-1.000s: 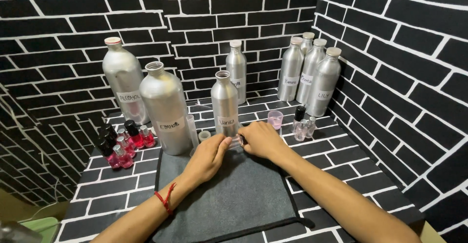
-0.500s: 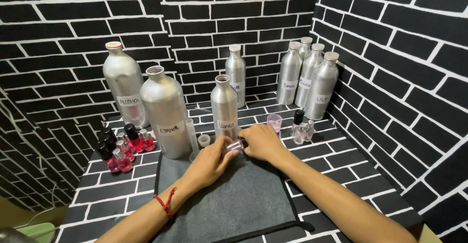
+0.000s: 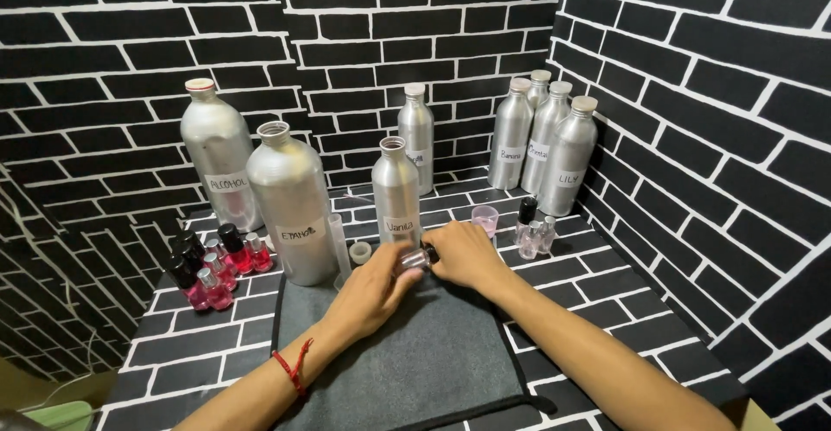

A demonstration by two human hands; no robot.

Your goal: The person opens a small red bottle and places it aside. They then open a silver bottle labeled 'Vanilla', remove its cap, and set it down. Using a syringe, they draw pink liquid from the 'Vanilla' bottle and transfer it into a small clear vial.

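Two hands meet over the dark grey cloth mat (image 3: 415, 370) — a small clear glass vial (image 3: 415, 258), lying crosswise, is pinched between left hand (image 3: 374, 288) and right hand (image 3: 466, 254) fingers.

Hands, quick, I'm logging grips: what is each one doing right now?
Left hand: closed on a small clear vial.
Right hand: closed over the vial's other end; its exact grip cannot be told.
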